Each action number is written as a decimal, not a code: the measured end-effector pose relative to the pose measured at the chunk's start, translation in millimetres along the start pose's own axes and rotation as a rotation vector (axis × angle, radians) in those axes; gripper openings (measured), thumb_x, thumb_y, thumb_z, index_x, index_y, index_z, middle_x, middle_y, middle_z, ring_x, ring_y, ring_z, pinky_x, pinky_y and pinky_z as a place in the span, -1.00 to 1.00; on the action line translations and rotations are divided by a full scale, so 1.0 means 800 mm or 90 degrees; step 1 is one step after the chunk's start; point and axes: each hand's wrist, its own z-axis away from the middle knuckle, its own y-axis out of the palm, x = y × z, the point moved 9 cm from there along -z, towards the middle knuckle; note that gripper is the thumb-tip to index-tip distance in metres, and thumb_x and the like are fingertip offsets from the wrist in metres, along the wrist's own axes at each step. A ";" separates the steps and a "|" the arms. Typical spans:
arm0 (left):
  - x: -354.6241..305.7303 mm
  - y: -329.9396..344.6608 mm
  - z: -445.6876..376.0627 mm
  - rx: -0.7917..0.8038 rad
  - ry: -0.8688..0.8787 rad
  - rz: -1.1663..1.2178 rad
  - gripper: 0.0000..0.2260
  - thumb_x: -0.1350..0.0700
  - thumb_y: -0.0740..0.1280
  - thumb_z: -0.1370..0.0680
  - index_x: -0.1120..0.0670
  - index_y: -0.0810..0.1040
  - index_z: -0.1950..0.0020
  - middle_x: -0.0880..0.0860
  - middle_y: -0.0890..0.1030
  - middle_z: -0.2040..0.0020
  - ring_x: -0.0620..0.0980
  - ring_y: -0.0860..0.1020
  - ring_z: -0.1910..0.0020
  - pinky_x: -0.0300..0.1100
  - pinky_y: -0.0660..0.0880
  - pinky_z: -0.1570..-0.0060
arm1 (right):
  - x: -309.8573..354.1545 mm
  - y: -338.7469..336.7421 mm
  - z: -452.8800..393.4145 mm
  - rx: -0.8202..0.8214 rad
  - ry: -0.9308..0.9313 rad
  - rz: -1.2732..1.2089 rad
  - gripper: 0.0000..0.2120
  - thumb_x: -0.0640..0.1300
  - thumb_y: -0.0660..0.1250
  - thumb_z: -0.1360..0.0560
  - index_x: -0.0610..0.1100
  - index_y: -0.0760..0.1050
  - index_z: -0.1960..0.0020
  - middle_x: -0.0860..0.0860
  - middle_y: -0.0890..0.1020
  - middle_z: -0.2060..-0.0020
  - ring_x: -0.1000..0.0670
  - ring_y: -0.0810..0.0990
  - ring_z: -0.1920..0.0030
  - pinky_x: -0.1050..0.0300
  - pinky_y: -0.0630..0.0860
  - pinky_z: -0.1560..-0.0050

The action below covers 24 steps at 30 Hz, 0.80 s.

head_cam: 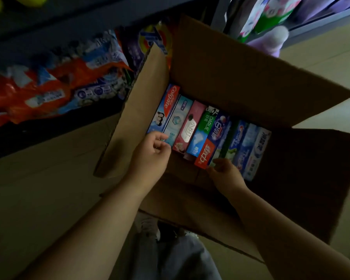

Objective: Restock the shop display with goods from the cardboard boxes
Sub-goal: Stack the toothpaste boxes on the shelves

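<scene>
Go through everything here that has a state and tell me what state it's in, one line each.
cardboard box: flaps open, on the floor
toothpaste cartons: packed side by side in the box
left hand: fingers curled at the Colgate carton
right hand: fingertips on the red carton
shelf bags: stocked

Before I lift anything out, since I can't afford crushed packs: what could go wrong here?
1. The toothpaste cartons sit packed side by side in the cardboard box; pulling one may drag its neighbours askew.
2. The left hand pinches only the end of a pale blue carton, so it could slip.
3. The right hand touches the red carton, which already sticks out of the row and may tip.
</scene>
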 end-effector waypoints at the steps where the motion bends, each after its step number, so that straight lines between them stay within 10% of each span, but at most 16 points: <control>1: 0.007 0.001 -0.009 0.000 -0.003 -0.002 -0.84 0.10 0.25 -0.60 -0.05 0.45 -0.17 -0.10 0.55 0.02 -0.13 0.57 0.08 -0.33 0.39 0.28 | -0.004 0.008 -0.007 0.009 0.003 0.007 -0.61 -0.04 0.32 -0.56 -0.05 0.36 -0.36 0.00 0.56 -0.09 0.14 0.53 0.17 0.30 0.40 0.37; 9: 0.036 -0.026 -0.042 -0.035 0.003 -0.049 -0.78 0.10 0.26 -0.58 -0.09 0.43 -0.21 -0.10 0.55 -0.03 -0.14 0.56 0.11 -0.29 0.45 0.24 | -0.005 0.033 -0.028 0.018 0.005 0.006 -0.64 -0.06 0.30 -0.57 -0.01 0.38 -0.35 0.02 0.53 -0.15 0.05 0.53 0.00 0.30 0.44 0.27; 12: 0.010 -0.039 -0.036 -0.064 0.172 -0.258 -0.71 0.16 0.29 -0.55 -0.01 0.45 -0.27 -0.09 0.49 -0.14 -0.23 0.46 0.00 -0.35 0.41 0.11 | 0.010 0.034 -0.039 0.002 -0.018 0.011 -0.65 -0.09 0.29 -0.57 -0.03 0.37 -0.35 0.03 0.52 -0.11 0.12 0.50 0.10 0.30 0.42 0.31; 16: -0.013 -0.067 -0.027 -0.260 0.409 -0.608 -0.50 0.14 0.39 -0.41 0.09 0.43 -0.34 0.17 0.29 -0.38 0.20 0.20 -0.38 0.14 0.31 -0.27 | 0.025 0.031 -0.046 -0.017 -0.057 0.039 -0.65 -0.10 0.27 -0.58 -0.03 0.36 -0.35 0.12 0.52 0.03 0.18 0.51 0.19 0.34 0.40 0.37; 20: -0.008 -0.133 -0.038 -0.345 0.185 -0.509 -0.24 0.01 0.44 -0.44 0.06 0.12 -0.52 0.23 0.18 -0.47 0.28 0.21 -0.39 0.20 0.31 -0.29 | 0.023 0.013 -0.025 -0.045 -0.064 0.049 -0.64 -0.08 0.27 -0.58 -0.02 0.35 -0.36 0.02 0.57 -0.12 0.10 0.57 0.06 0.31 0.44 0.32; 24: -0.006 -0.158 -0.034 -0.299 -0.026 -0.370 -0.57 0.03 0.29 -0.59 0.25 0.35 -0.36 0.27 0.45 -0.30 0.27 0.44 -0.25 0.00 0.35 0.07 | 0.016 -0.004 0.018 -0.060 -0.057 0.036 -0.68 -0.11 0.29 -0.57 -0.05 0.40 -0.32 0.12 0.53 0.04 0.23 0.45 0.18 0.35 0.37 0.32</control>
